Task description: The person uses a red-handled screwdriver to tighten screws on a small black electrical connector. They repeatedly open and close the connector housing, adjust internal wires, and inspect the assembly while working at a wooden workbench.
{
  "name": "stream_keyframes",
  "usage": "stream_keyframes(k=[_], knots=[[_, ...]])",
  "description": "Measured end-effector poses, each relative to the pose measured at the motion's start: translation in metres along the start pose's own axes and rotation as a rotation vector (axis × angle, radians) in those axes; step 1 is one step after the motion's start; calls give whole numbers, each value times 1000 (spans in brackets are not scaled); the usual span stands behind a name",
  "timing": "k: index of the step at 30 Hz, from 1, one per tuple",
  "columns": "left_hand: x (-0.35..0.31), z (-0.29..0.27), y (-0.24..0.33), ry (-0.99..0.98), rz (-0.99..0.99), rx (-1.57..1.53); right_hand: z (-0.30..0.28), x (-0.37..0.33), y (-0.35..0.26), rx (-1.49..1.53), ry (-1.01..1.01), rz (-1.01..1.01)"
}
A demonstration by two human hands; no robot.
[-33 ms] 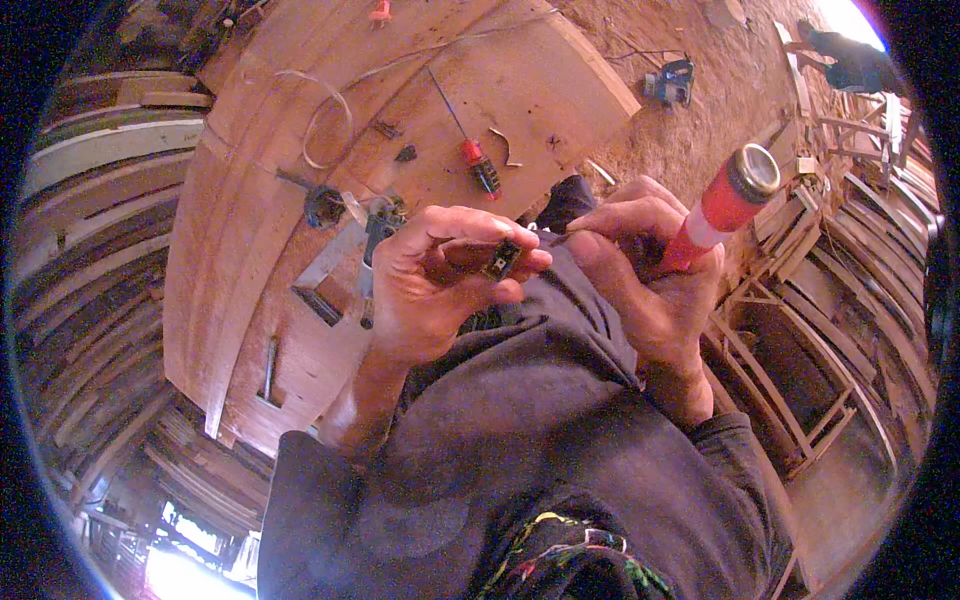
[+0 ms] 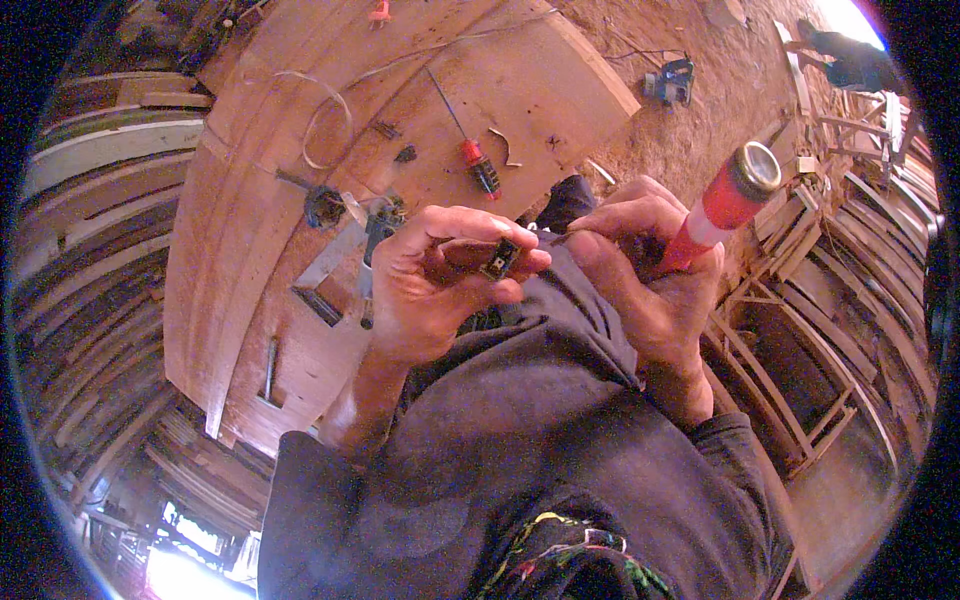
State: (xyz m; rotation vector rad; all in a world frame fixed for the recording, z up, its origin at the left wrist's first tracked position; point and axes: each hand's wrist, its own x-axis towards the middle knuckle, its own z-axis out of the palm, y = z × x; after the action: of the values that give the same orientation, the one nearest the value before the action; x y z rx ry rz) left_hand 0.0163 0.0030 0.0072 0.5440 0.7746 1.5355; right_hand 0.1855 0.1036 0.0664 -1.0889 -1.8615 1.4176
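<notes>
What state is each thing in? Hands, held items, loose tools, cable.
Left hand: closed on small dark part
Small dark part: held, off the board
Right hand: wrapped around cylinder
Red-and-white cylinder: held, tilted
Screwdriver: lying on board
Cable: loosely looped
Blue power tool: on ground; on/off unclear

Woodwkg w/shop: planks [image 2: 100,255] stacked at side, screwdriver [image 2: 482,168] on lg wooden board [image 2: 540,100].
</notes>
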Motion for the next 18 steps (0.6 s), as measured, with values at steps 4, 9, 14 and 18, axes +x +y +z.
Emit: stream_keyframes(k=[4,9,14,18], knots=[[4,-2,0,-10,-5,53,0,0,-1,97,39,127],[5,-1,-4,-20,25,50,-1,-2,0,68,42,169],[5,0,-2,-9,25,69,1,0,4,98,37,85],[3,0,-2,-24,37,104,1,-1,0,101,26,95]])
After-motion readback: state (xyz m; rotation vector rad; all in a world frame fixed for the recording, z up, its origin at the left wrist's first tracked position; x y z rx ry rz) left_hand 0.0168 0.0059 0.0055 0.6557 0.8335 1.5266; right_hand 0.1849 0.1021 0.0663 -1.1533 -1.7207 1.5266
